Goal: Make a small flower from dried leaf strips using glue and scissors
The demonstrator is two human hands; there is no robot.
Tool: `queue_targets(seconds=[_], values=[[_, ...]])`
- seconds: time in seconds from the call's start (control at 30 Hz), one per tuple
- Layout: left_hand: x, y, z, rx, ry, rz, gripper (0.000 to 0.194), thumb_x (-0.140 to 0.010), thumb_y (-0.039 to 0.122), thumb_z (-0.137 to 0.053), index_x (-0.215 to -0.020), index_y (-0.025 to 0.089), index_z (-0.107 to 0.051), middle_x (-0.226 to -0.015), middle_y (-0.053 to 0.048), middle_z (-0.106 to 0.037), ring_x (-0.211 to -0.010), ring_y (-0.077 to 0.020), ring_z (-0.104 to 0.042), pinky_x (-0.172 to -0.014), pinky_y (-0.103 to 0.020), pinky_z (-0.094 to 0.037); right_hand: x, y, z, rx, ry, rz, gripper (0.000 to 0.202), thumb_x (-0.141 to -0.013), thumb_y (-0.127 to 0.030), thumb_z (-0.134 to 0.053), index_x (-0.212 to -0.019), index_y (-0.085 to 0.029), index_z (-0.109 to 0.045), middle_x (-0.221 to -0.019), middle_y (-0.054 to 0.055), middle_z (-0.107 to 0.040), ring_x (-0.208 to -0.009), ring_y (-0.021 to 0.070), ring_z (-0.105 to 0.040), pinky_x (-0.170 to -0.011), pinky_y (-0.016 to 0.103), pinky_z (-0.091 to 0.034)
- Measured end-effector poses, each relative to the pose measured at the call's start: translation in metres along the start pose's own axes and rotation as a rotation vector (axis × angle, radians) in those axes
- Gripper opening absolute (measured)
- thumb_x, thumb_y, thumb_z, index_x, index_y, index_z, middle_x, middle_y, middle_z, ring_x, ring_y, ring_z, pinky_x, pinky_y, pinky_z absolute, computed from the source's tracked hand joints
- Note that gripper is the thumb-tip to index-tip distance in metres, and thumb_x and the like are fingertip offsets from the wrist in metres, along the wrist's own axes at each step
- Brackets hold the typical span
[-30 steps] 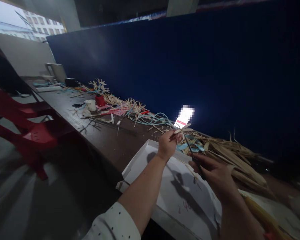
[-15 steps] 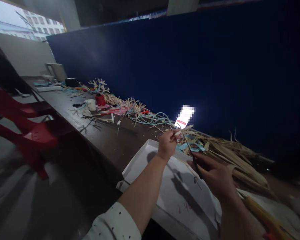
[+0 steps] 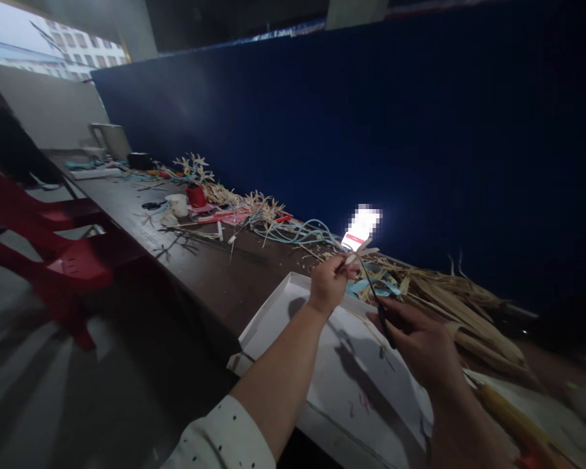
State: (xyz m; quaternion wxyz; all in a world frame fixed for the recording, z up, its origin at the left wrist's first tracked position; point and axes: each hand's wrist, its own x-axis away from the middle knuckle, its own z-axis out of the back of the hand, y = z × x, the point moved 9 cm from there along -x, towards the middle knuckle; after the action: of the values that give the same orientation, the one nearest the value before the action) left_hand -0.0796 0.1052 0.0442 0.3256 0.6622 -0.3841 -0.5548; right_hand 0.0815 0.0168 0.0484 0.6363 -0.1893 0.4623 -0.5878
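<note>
Head view: Near the far edge of a white tray, the left hand pinches a pale flower while the right hand, closed around a thin, dark tool, holds its tip at the flower. Beyond the tray glows a screen; husks lie to the tray's right, a red chair to its left.

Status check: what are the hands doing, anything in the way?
Left hand pinching pale strips. Right hand gripping dark tool, tip by the strips. White tray below, lit screen behind; nothing seen blocking.
</note>
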Motion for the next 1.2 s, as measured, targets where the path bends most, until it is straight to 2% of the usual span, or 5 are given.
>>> queue_targets(seconds=[0.2,0.43,0.73,1.03,1.2], values=[[0.000,-0.003,-0.002,0.051,-0.005,0.039,0.017,-0.080,0.022,-0.057,-0.091,0.016,-0.068,-0.082,-0.004,-0.071,-0.068,-0.0133,-0.067,-0.064,-0.023,-0.055,0.000,-0.002,0.000,0.040,0.028,0.045,0.040,-0.068,-0.042,-0.071,-0.103,-0.022,-0.071,-0.098,0.006,-0.071,-0.084,0.0229,-0.066,-0.076,0.032,-0.052],[-0.001,-0.009,-0.004,0.169,0.023,0.070,0.015,-0.078,0.022,-0.058,-0.086,0.015,-0.068,-0.082,-0.004,-0.070,-0.073,-0.0142,-0.067,-0.063,-0.024,-0.056,0.001,-0.008,0.002,0.140,0.057,0.111,0.040,-0.071,-0.045,-0.068,-0.104,-0.021,-0.070,-0.091,0.006,-0.071,-0.074,0.0197,-0.065,-0.068,0.029,-0.051],[-0.002,-0.016,-0.008,0.259,0.015,0.114,0.013,-0.076,0.022,-0.059,-0.082,0.014,-0.067,-0.082,-0.004,-0.069,-0.070,-0.0123,-0.066,-0.062,-0.023,-0.056,0.002,-0.007,0.002,0.201,0.067,0.163,0.039,-0.074,-0.043,-0.066,-0.106,-0.023,-0.069,-0.095,0.005,-0.069,-0.077,0.0191,-0.064,-0.070,0.028,-0.049],[-0.002,-0.012,-0.008,0.250,0.017,0.130,0.010,-0.076,0.019,-0.059,-0.078,0.013,-0.066,-0.080,-0.003,-0.069,-0.066,-0.0114,-0.066,-0.062,-0.023,-0.056,0.003,-0.009,0.002,0.216,0.065,0.156,0.036,-0.074,-0.044,-0.065,-0.105,-0.024,-0.069,-0.092,0.003,-0.070,-0.076,0.0185,-0.064,-0.066,0.026,-0.049],[-0.002,-0.013,-0.007,0.226,0.010,0.113,0.010,-0.076,0.020,-0.057,-0.078,0.014,-0.065,-0.079,-0.002,-0.068,-0.065,-0.0108,-0.065,-0.062,-0.022,-0.055,0.003,-0.009,0.001,0.198,0.052,0.162,0.038,-0.074,-0.044,-0.065,-0.105,-0.022,-0.068,-0.095,0.005,-0.069,-0.077,0.0189,-0.064,-0.070,0.028,-0.049]])
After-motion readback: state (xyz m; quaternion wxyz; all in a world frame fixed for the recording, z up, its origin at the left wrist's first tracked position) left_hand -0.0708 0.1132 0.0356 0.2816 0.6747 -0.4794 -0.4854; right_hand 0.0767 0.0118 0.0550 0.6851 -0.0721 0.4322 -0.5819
